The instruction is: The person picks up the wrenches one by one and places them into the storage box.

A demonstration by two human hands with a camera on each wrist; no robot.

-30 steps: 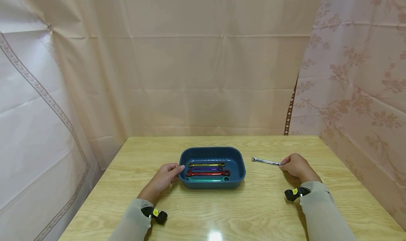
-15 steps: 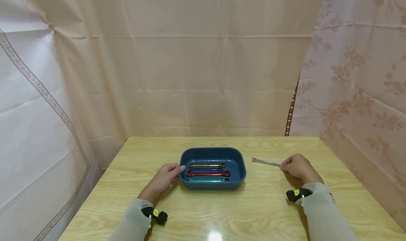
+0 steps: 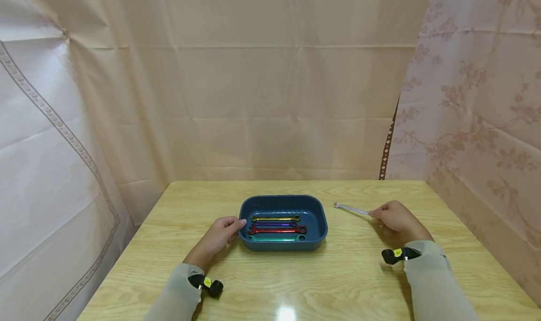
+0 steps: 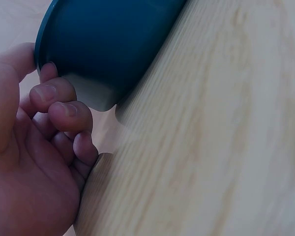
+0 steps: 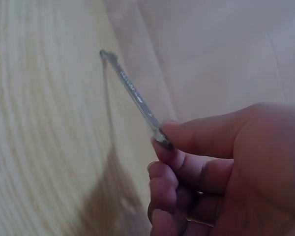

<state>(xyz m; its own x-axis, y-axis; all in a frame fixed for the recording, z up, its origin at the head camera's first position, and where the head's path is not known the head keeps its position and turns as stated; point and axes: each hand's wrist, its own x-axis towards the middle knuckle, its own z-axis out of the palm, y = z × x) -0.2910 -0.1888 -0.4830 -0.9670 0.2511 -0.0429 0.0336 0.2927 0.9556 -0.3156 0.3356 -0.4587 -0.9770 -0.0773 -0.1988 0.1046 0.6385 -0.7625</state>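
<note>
My left hand (image 3: 220, 235) pinches the left rim of a dark blue plastic bin (image 3: 282, 246) between thumb and fingers. The left wrist view shows the thumb over the rim and curled fingertips against the bin's outer wall (image 4: 108, 44). Inside the bin lie a yellow wrench (image 3: 274, 218), a purple wrench (image 3: 274, 224), a red wrench (image 3: 276, 230) and a green wrench (image 3: 274, 239), roughly side by side. To the bin's right, my right hand (image 3: 395, 216) pinches a silver combination wrench (image 5: 135, 96) by one end. Its open-jawed end points left, close to the tabletop; the pinched end is raised.
A light wood-grain table (image 3: 329, 283) carries everything. Behind it hangs a beige curtain (image 3: 270, 100), with a flower-patterned curtain (image 3: 482, 123) on the right and a pale one (image 3: 50, 170) on the left. Each wrist wears a small black camera (image 3: 393, 256).
My right hand has shifted the silver wrench slightly toward the table's back, and the wrench's angle has changed a little. The left hand, the bin and the wrenches in it stay in place.
</note>
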